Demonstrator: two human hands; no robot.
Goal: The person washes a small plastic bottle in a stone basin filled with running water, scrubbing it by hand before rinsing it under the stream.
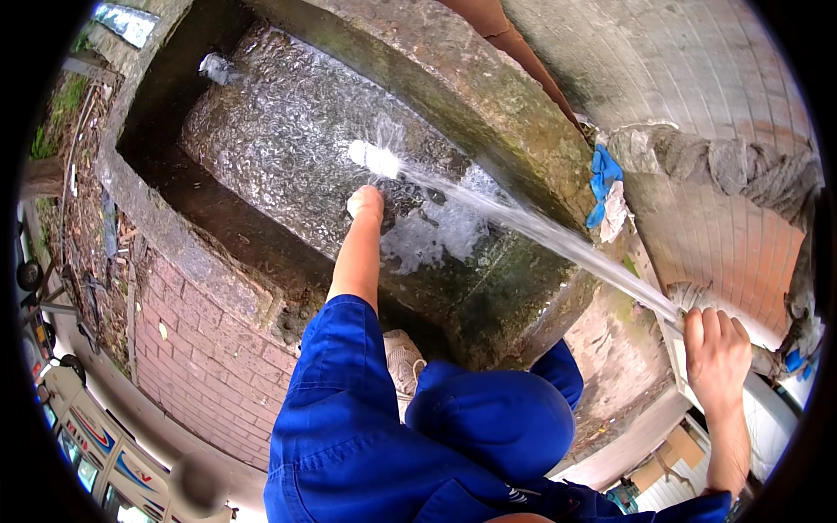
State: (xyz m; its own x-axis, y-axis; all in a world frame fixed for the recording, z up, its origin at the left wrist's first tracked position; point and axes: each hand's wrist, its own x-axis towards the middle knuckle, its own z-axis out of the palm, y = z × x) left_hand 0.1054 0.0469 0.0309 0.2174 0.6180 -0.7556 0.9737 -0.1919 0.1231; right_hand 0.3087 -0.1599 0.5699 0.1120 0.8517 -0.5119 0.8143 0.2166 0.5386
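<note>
We see a small white piece (pixel 375 159) above the water in the concrete trough (pixel 514 96), struck by the water jet (pixel 558 244). Our left hand (pixel 366 202) is clenched right beside it; we cannot tell whether it grips it. Our right hand (pixel 719 353) curls around the water outlet, which its fingers hide. We judge the piece light and slick, best pinched firmly at its near end.
</note>
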